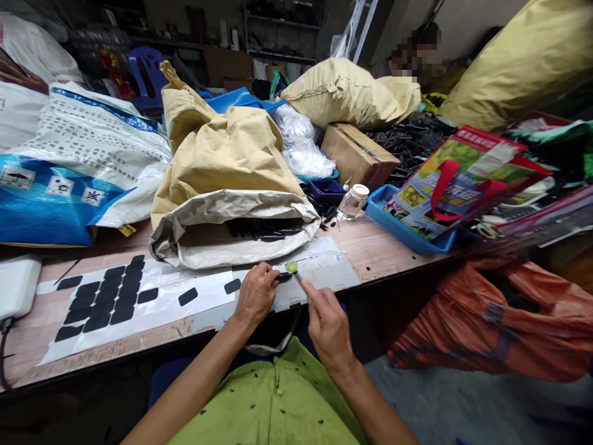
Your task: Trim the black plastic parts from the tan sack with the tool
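Observation:
My left hand (pixel 256 293) is closed around a slim black pen-like piece (pixel 284 277), whose end sticks out to the right. In my right hand (pixel 328 326) is a thin stick with a round yellow-green tip (pixel 291 267). That tip is right beside the black piece; I cannot tell whether they touch. Both hands are over a grey board (pixel 319 262) at the table's front edge. Left of them, a white sheet (pixel 160 315) carries several black rounded squares (pixel 115 290). Just beyond my hands, a beige sack (pixel 231 154) lies with its mouth toward me, black pieces (pixel 269 230) inside.
A blue-and-white bag (pixel 83 167) stands at the left near a white box with a cable (pixel 18 287). At the right are a small clear bottle (pixel 353 201), a cardboard box (pixel 359 154), a blue basket (pixel 407 232) and a colourful bag (pixel 456 182). An orange sack (pixel 500 315) sits below.

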### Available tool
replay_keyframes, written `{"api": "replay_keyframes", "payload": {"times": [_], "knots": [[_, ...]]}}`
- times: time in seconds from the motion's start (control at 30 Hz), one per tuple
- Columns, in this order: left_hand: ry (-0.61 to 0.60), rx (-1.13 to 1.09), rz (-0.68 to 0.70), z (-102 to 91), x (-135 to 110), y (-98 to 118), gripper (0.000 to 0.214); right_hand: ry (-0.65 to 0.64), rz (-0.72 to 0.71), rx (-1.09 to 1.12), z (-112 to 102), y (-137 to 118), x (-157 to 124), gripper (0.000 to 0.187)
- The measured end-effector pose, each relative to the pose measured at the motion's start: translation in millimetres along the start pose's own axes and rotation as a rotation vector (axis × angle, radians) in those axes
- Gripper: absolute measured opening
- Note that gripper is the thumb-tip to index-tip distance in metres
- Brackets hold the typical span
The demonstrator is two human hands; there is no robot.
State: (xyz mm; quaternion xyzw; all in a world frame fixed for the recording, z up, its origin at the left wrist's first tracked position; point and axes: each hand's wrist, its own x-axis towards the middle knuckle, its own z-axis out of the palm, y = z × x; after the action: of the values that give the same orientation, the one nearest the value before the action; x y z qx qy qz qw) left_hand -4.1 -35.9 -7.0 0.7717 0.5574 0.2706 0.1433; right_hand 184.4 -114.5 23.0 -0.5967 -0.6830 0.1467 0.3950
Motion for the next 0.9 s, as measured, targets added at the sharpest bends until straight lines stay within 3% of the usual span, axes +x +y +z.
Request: {"api": "replay_keyframes", "payload": {"times": [0.1,0.4,0.9], "knots": [[-0.005,0.001,0.007,-0.2,0,0,0.026,-0.078,0.025,-0.013,5,7,-4,0.043],[-0.133,0.050,-0.063,-13.1,8,2,0.020,0.032,0.096,0.035,-15,0,12,0.039],[-0.206,0.049,-0.084,-15.8,11,1,0.023,0.022,0.137,0.094,-6,7,2,0.038]]}}
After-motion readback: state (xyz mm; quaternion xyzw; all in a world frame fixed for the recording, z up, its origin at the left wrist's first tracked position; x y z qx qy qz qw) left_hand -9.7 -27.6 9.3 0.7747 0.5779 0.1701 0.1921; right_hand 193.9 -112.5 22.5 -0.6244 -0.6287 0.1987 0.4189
